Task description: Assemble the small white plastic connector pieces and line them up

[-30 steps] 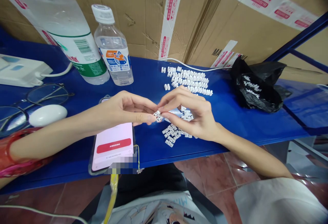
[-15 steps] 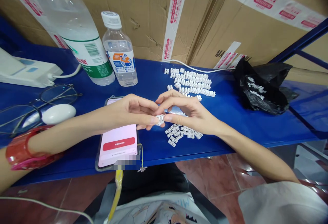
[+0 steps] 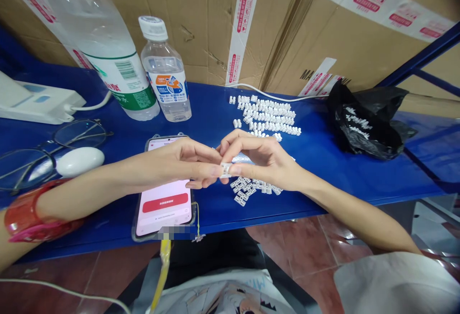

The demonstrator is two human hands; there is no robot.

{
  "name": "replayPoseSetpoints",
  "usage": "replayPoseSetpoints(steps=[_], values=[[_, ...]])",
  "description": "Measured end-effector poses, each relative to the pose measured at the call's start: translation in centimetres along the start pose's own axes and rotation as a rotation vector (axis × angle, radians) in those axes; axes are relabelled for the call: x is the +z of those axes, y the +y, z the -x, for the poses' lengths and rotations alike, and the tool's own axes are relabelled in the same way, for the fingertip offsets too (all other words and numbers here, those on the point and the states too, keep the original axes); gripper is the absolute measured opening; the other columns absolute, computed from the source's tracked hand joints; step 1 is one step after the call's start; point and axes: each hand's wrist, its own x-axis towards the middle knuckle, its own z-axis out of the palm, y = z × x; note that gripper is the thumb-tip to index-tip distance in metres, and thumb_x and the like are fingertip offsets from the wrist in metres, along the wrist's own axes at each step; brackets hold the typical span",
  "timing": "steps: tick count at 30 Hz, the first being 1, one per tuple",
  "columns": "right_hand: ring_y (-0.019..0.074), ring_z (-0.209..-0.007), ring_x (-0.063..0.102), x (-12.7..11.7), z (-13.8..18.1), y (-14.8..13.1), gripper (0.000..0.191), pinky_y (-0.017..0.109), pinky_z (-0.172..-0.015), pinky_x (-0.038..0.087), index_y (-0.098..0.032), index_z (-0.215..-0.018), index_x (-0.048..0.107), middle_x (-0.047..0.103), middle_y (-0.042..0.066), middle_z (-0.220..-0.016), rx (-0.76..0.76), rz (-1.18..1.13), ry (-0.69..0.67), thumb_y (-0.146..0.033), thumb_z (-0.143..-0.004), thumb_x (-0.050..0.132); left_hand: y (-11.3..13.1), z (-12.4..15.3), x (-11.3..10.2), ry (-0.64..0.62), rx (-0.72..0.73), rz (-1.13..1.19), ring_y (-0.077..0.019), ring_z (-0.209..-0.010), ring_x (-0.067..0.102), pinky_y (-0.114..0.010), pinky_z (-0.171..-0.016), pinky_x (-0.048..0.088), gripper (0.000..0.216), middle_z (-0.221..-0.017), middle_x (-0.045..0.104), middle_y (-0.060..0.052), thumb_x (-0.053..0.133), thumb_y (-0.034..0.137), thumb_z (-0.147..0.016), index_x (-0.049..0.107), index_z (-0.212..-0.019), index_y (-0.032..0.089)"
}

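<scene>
Above the blue table my left hand (image 3: 194, 163) and my right hand (image 3: 262, 161) meet, thumbs pointing at each other. Between them they pinch a small white plastic wire connector (image 3: 226, 169), each hand at one end. Other fingers curl behind it and hide part of it. Beneath and beyond my right hand lie a loose pile of flat-lying white connectors (image 3: 241, 198) and several rows of upright ones (image 3: 275, 126). A silvery packet (image 3: 241, 159) shows partly behind my fingers.
A lit phone (image 3: 163, 216) lies under my left forearm. Farther left are glasses (image 3: 81, 133), a white oval object (image 3: 81, 161) and a power strip (image 3: 36, 101). Two bottles, one large (image 3: 125, 82) and one small (image 3: 167, 84), stand behind. At right sits a black plastic bag (image 3: 381, 137) holding white pieces.
Both hands have dropped very slightly, and the connector between the thumbs has turned a little. The pinch is kept, and the things on the table have stayed in place.
</scene>
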Motion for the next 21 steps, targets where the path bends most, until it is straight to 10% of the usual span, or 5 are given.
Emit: replayPoseSetpoints(steps=[6,21], values=[[0.0188,-0.097,0.063,-1.8,-0.1,1.7,0.012,0.037,-0.089,0.051,-0.02,-0.104,0.072,0.072,0.006,-0.102,-0.072,0.547,0.24,-0.031,-0.1,0.068,0.7,0.0,-0.5,0.278,0.04,0.275,-0.0082,-0.075,0.058,-0.016,-0.065,0.047,0.006,-0.092,0.077,0.001,0.083,0.027,-0.087,0.086,-0.092,0.025],[0.0243,-0.095,0.055,-2.0,-0.3,3.3,0.02,0.041,-0.087,0.051,-0.017,-0.098,0.068,0.069,0.012,-0.099,-0.027,1.024,-0.028,-0.017,-0.105,0.049,0.3,0.0,-1.3,0.39,0.038,0.262,-0.0198,-0.101,0.062,-0.026,-0.08,0.052,0.022,-0.109,0.082,0.001,0.087,0.046,-0.08,0.087,-0.098,0.033]])
